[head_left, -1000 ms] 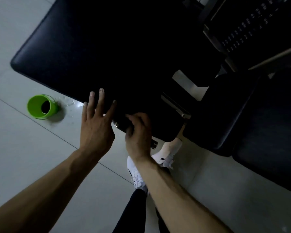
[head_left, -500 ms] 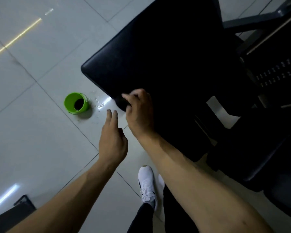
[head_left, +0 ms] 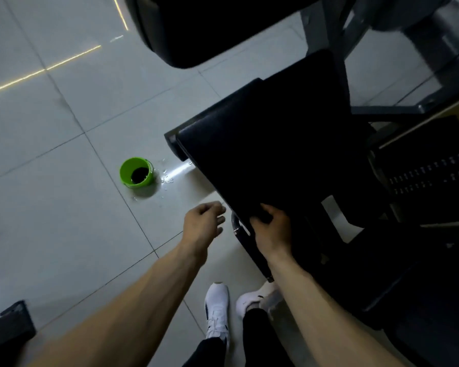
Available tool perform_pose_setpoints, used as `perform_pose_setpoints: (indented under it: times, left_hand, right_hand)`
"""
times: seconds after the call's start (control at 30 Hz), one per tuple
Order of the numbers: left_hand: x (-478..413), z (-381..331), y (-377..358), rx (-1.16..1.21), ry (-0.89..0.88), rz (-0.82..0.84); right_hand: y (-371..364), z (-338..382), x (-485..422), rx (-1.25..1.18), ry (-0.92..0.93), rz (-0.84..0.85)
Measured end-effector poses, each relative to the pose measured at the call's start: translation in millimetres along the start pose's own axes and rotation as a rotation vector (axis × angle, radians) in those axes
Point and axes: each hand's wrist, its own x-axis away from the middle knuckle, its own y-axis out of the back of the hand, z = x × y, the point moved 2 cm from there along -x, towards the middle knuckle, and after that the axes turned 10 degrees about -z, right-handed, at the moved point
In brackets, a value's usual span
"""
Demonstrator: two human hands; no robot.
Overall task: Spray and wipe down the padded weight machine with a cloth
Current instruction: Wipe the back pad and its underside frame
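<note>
Right hand [head_left: 270, 229] has slid to the pad [head_left: 263, 154] corner, gripping a dark cloth [head_left: 259, 216]; left hand [head_left: 204, 221] hovers open alongside.

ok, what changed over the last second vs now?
Left hand came off the black pad, where it lay flat with fingers spread. It now hangs over the floor tiles, loosely curled and holding nothing. Right hand shifted along the pad's edge. Unchanged: right hand grips what looks like a dark cloth on the pad; green bucket sits on the floor by spilled drops.
</note>
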Motion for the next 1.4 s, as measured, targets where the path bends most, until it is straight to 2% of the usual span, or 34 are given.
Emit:
perform_pose_setpoints:
  times: [0.07,0.13,0.27,0.33,0.4,0.43,0.53,0.6,0.7,0.77,0.83,0.93,1.03,1.17,1.3,1.4]
  left_hand:
    - [12,-10,-4,0.208,0.06,0.085]
    - [12,-22,-2,0.383,0.046,0.11]
    - [-17,-34,26,0.531,0.005,-0.036]
    - [-39,-27,39,0.562,0.065,-0.116]
    - [-60,-22,46,0.618,0.116,-0.174]
    - [-68,-21,46,0.621,0.113,-0.201]
    - [-93,-31,37,0.622,0.023,-0.257]
    - [-109,-46,25,0.595,-0.059,-0.25]
    - [-128,-70,0,0.491,-0.125,-0.195]
    - [-135,-76,-13,0.469,-0.144,-0.219]
    - [-136,-69,-21,0.476,-0.21,-0.255]
    - [-126,-37,-31,0.422,-0.237,-0.22]
    - [-111,-20,-37,0.368,-0.21,-0.167]
    - [-120,-60,-19,0.4,-0.237,-0.21]
    - [-152,-110,-6,0.415,-0.38,-0.277]
    - [-144,-85,-20,0.396,-0.444,-0.342]
  right_hand:
    - [-13,50,5,-0.139,-0.011,0.092]
    - [-31,86,14,-0.167,0.041,0.213]
    - [-56,118,18,-0.124,0.083,0.522]
    - [-61,125,0,0.061,0.238,0.502]
    - [-70,133,-35,0.471,0.508,0.356]
    - [-74,134,-53,0.682,0.57,0.327]
    - [-92,125,-85,1.126,0.545,0.444]
    - [-102,112,-90,1.234,0.572,0.479]
    - [-110,104,-92,1.253,0.553,0.461]
    - [-111,102,-95,1.271,0.531,0.456]
    - [-112,102,-97,1.278,0.543,0.446]
    - [-112,99,-96,1.214,0.523,0.476]
    - [-103,104,-102,1.151,0.536,0.62]
    - [-77,112,-113,1.044,0.595,0.765]
    - [-78,105,-118,1.044,0.636,0.723]
    - [-80,100,-118,1.023,0.69,0.671]
